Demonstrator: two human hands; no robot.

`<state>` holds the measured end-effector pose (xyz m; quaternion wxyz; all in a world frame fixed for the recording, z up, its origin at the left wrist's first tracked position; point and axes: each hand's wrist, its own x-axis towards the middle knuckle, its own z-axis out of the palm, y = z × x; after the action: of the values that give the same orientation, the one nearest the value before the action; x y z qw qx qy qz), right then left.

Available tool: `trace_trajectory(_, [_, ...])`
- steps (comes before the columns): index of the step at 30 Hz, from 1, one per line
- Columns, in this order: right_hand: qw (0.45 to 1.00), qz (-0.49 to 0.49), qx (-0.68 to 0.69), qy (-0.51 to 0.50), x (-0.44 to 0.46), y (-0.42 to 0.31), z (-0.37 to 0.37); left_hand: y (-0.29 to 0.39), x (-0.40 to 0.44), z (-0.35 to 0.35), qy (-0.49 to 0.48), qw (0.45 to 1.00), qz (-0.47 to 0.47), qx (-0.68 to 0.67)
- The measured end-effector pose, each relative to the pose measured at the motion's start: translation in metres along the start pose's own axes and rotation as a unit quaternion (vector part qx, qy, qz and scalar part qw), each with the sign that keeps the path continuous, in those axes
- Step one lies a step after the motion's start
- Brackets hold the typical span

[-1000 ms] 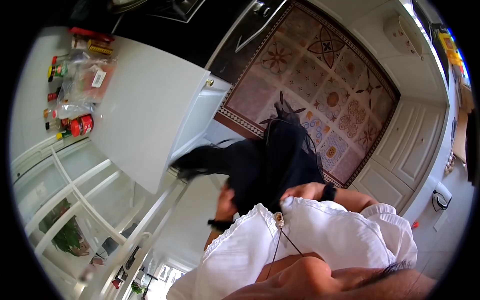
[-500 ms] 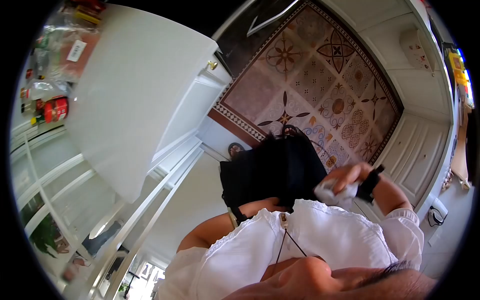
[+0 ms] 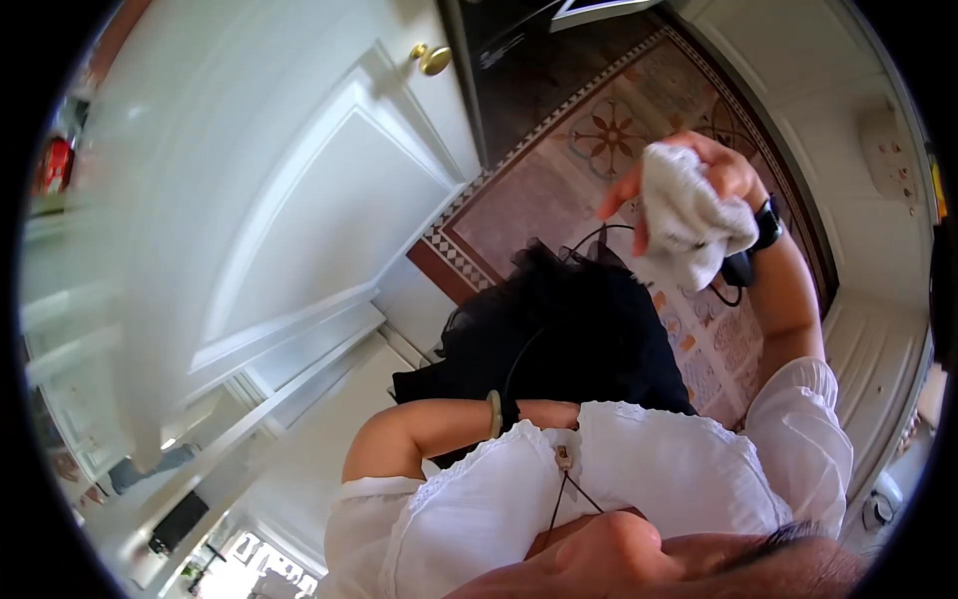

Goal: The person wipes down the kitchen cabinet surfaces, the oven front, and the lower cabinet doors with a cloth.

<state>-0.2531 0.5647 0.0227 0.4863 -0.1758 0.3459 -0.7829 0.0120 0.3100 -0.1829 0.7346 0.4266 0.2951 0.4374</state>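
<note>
A crumpled whitish cloth point(image 3: 691, 225) hangs from my right hand point(image 3: 726, 165), which is stretched out in front of my body over the tiled floor. My thumb and fingers are bent around the cloth, with one finger sticking out to the left. My left hand point(image 3: 549, 412) rests at my waist against the black skirt point(image 3: 589, 339). Its fingers are hidden behind the white blouse's edge. Ahead and to the left is a white panelled door point(image 3: 299, 200) with a brass knob point(image 3: 432, 60); neither hand touches it.
White cabinets point(image 3: 868, 329) run along the right side. A dark glossy appliance front point(image 3: 509, 70) stands beyond the door. Patterned tiles point(image 3: 529, 210) cover the floor. Shelves with a red package point(image 3: 55, 165) are at the far left.
My right hand has moved forward and up from beside my waist, carrying the cloth. The door and its knob now appear larger and nearer. My left hand stays at my waist.
</note>
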Motion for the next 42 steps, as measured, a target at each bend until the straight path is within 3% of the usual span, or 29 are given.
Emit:
trace_trajectory(4, [0.971,0.011,-0.221,0.086,0.051,0.031,-0.014,-0.007,-0.015,-0.043,0.108,0.987,0.037,0.113])
trace_trajectory(6, [0.966,-0.032,-0.206,0.153,0.081,0.048,-0.001,0.013,-0.037,-0.05,0.239,0.947,-0.009,0.215])
trace_trajectory(8, [0.964,-0.091,-0.141,0.208,0.103,0.067,0.008,0.051,-0.073,-0.048,0.363,0.873,-0.087,0.313])
trace_trajectory(10, [0.947,-0.136,-0.116,0.266,0.111,0.079,0.021,0.102,-0.107,-0.033,0.484,0.818,-0.096,0.295])
trace_trajectory(12, [0.941,-0.174,-0.088,0.276,0.107,0.084,0.021,0.135,-0.138,-0.013,0.594,0.774,-0.006,0.219])
trace_trajectory(14, [0.928,-0.21,-0.061,0.301,0.104,0.086,0.028,0.156,-0.157,-0.007,0.661,0.74,0.118,0.04])
trace_trajectory(16, [0.929,-0.229,-0.058,0.285,0.107,0.098,0.032,0.17,-0.149,-0.013,0.752,0.607,0.253,0.041])
trace_trajectory(19, [0.934,-0.265,-0.089,0.223,0.116,0.105,0.045,0.179,-0.126,-0.044,0.829,0.456,0.24,0.216])
trace_trajectory(20, [0.934,-0.278,-0.106,0.198,0.118,0.102,0.048,0.183,-0.129,-0.049,0.84,0.441,0.21,0.235])
trace_trajectory(21, [0.912,-0.292,-0.192,0.217,0.12,0.094,0.049,0.188,-0.133,-0.053,0.85,0.426,0.18,0.253])
trace_trajectory(23, [0.731,-0.377,-0.508,0.256,0.121,0.072,0.046,0.186,-0.143,-0.057,0.86,0.393,0.15,0.29])
trace_trajectory(24, [0.6,-0.403,-0.639,0.263,0.119,0.063,0.043,0.182,-0.149,-0.054,0.875,0.317,0.101,0.351])
trace_trajectory(26, [0.44,-0.424,-0.744,0.272,0.114,0.051,0.033,0.175,-0.164,-0.042,0.875,0.156,-0.006,0.458])
trace_trajectory(29, [0.409,-0.377,-0.773,0.306,0.118,0.061,0.03,0.179,-0.173,-0.029,0.861,0.007,-0.058,0.506])
trace_trajectory(30, [0.4,-0.358,-0.791,0.293,0.122,0.066,0.029,0.178,-0.176,-0.027,0.881,0.011,-0.049,0.471])
trace_trajectory(32, [0.478,-0.356,-0.75,0.286,0.135,0.076,0.026,0.179,-0.183,-0.026,0.916,0.021,-0.029,0.4])
trace_trajectory(34, [0.568,-0.264,-0.701,0.34,0.142,0.076,0.038,0.187,-0.185,-0.031,0.915,-0.013,0.117,0.386])
trace_trajectory(35, [0.607,-0.297,-0.647,0.353,0.147,0.074,0.041,0.191,-0.185,-0.036,0.907,-0.03,0.19,0.375])
trace_trajectory(38, [0.691,-0.386,-0.492,0.363,0.162,0.057,0.041,0.215,-0.188,-0.058,0.791,-0.112,0.151,0.582])
trace_trajectory(40, [0.785,-0.438,-0.274,0.341,0.165,0.045,0.066,0.228,-0.191,-0.08,0.782,-0.09,0.064,0.614])
trace_trajectory(41, [0.803,-0.466,-0.212,0.306,0.171,0.045,0.066,0.229,-0.19,-0.091,0.774,-0.08,0.027,0.628])
trace_trajectory(42, [0.782,-0.495,-0.24,0.293,0.18,0.051,0.063,0.228,-0.191,-0.102,0.764,-0.07,-0.011,0.641])
